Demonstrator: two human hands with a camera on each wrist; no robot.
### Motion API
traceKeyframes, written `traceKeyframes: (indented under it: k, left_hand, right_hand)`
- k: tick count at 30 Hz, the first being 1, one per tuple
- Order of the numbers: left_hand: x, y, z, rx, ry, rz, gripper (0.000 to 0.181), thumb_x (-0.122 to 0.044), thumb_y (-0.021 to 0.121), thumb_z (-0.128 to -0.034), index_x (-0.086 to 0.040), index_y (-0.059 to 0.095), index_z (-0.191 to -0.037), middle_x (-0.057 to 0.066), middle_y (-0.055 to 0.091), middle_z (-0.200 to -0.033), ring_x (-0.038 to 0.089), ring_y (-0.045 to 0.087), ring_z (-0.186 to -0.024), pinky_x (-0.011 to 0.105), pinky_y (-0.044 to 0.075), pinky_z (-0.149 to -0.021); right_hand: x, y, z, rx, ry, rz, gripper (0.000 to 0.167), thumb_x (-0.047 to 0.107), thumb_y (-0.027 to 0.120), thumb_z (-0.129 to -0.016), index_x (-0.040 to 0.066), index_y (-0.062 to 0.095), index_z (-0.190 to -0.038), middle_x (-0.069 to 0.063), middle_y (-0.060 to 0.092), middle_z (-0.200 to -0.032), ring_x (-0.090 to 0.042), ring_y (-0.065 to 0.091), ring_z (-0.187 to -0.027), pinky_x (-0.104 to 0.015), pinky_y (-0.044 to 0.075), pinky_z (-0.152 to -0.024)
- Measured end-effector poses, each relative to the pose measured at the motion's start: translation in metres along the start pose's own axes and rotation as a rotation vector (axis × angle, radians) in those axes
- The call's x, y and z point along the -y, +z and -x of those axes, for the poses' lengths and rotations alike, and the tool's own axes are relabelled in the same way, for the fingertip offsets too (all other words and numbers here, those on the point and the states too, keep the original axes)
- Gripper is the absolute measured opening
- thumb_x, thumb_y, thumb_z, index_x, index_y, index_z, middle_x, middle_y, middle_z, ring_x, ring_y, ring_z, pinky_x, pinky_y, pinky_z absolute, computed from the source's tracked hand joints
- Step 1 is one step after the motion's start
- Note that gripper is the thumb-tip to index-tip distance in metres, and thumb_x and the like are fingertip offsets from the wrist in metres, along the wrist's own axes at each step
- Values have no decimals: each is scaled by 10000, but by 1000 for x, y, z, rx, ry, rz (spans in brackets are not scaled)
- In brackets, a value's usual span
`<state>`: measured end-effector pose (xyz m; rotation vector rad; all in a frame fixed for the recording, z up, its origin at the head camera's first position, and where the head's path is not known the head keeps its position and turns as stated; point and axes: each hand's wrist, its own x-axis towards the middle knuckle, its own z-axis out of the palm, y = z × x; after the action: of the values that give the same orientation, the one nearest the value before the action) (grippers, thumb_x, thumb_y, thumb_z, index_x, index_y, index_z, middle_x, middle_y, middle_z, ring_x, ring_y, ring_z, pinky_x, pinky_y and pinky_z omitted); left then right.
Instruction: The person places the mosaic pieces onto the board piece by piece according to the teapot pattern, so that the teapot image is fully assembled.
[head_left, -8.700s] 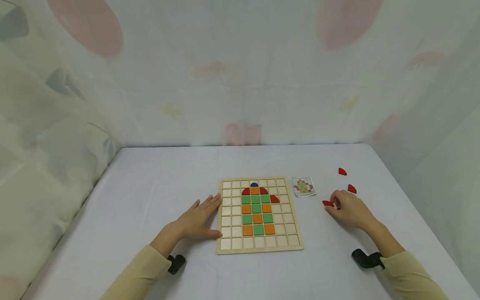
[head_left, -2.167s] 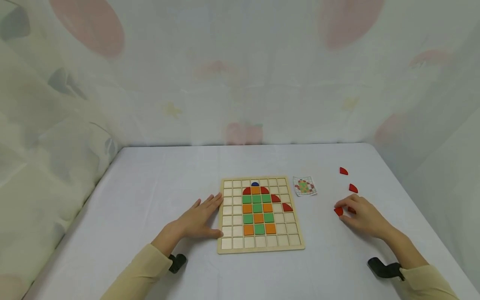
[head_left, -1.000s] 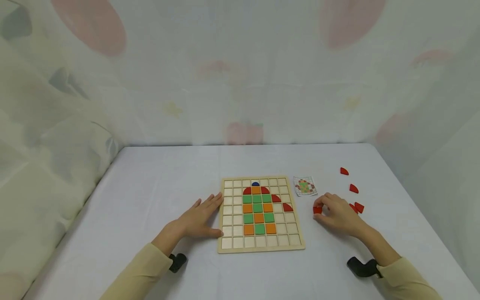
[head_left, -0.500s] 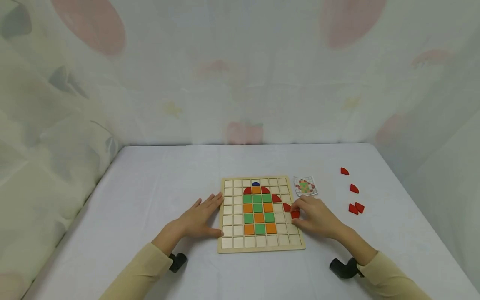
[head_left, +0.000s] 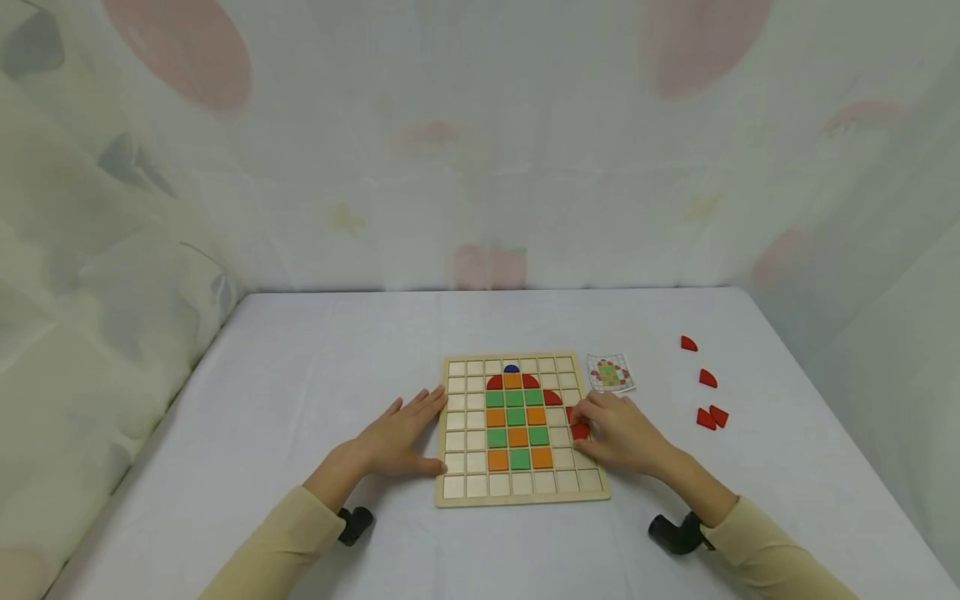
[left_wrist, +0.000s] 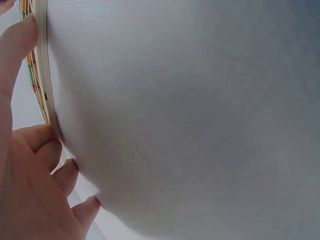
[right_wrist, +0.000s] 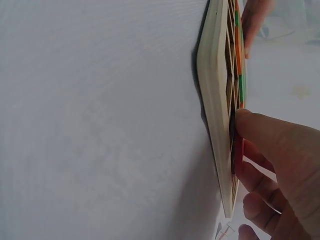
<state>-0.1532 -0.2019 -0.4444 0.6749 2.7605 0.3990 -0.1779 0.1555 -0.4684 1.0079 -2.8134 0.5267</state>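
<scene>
A wooden grid board [head_left: 522, 501] lies on the white table, with green and orange square tiles, red quarter-circle tiles and a blue half-circle tile [head_left: 512, 368] in its cells. My left hand [head_left: 397, 439] rests with spread fingers against the board's left edge; in the left wrist view the thumb [left_wrist: 22, 37] touches the rim. At the board's right side, my right hand [head_left: 622, 433] pinches a red quarter-circle tile [head_left: 580, 432] over a right-column cell, just below another red tile partly covered by the fingers. The right wrist view shows this tile [right_wrist: 239, 156] between thumb and fingers.
A small pattern card [head_left: 611, 373] lies right of the board's upper corner. Farther right are several loose red quarter-circle tiles, such as one red tile [head_left: 708, 378] in the middle. A patterned curtain [head_left: 480, 167] hangs behind the table.
My right hand has carried a red quarter-circle tile left from the loose pieces onto the board's right column. Earlier, another red tile was added above it. My left hand has stayed put.
</scene>
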Motion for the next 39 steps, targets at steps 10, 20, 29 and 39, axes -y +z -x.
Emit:
traceKeyframes:
  k: [10,20,29,39]
  left_hand:
    - [0,0,-1,0,3,-4,988,-543,673,-744,-83,193,-1476,30,126,-1550,263,152,-1411,555,132,-1104]
    - [2,1,-1,0,6,2,996,-537,682,-741,-78,191,-1475,39,126,-1549,266,153,-1410,561,139,-1099]
    - [2,1,0,0,-5,-6,1000,-552,677,-735,-87,192,-1477,25,123,-1550,259,147,-1412,553,132,-1104]
    - [4,1,0,-3,3,-5,997,-549,674,-739,-88,187,-1478,28,120,-1550,259,146,-1412,557,130,-1103]
  right_hand:
    - [1,0,-1,7,9,15,256,316,764,-720,200,611,-890,96,504,-812,-70,427,-762,-248,336,-638]
    - [-1,2,1,-13,11,-5,230,273,754,-740,195,629,-916,92,544,-854,-73,464,-798,-266,411,-680]
    - [-14,-12,17,-99,31,-46,272,153,753,-750,163,646,-1000,55,630,-952,-108,565,-827,-291,520,-720]
    - [-43,-25,42,-153,115,-54,315,82,753,-733,138,638,-1021,30,636,-962,-136,562,-806,-277,513,-669]
